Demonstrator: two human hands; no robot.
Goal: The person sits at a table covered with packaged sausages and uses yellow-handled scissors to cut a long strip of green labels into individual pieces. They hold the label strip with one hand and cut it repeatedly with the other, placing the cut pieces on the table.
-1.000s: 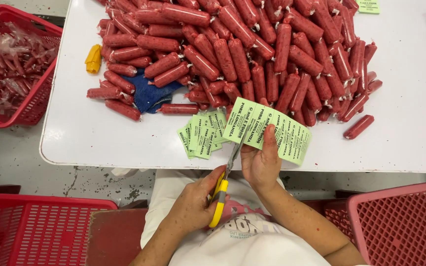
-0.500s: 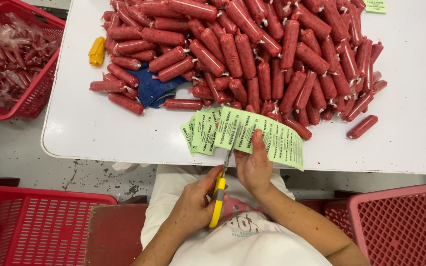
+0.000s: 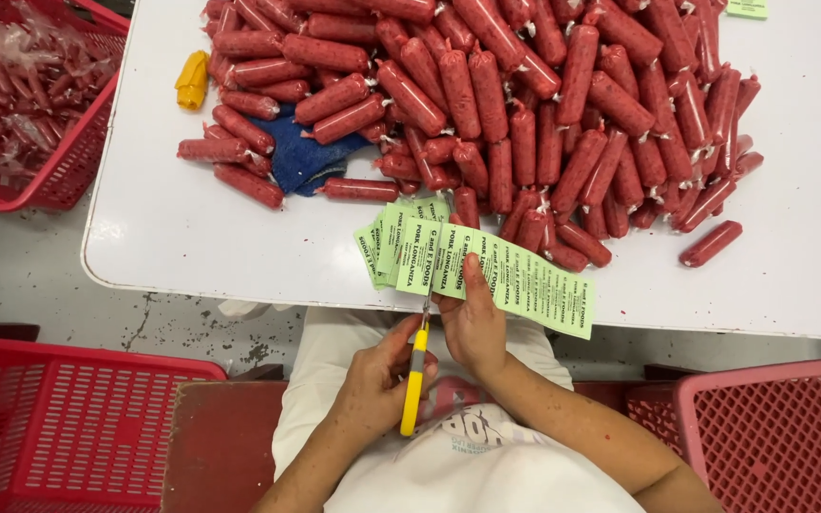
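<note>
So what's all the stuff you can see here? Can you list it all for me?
sausages: too many to count, red, heaped on the table
table: one, white, in the middle
cloth: one, blue, partly under the heap
yellow thing: one, table's left end, kind unclear
loose sausage: one, red, right of the heap
label sheet: one, pale green, at the table's near edge
cut labels: small fanned stack, pale green, left of the sheet
baskets: three, red, far left, near left, near right
scissors: one, yellow handles
left hand: on the scissors
right hand: holds the sheet
</note>
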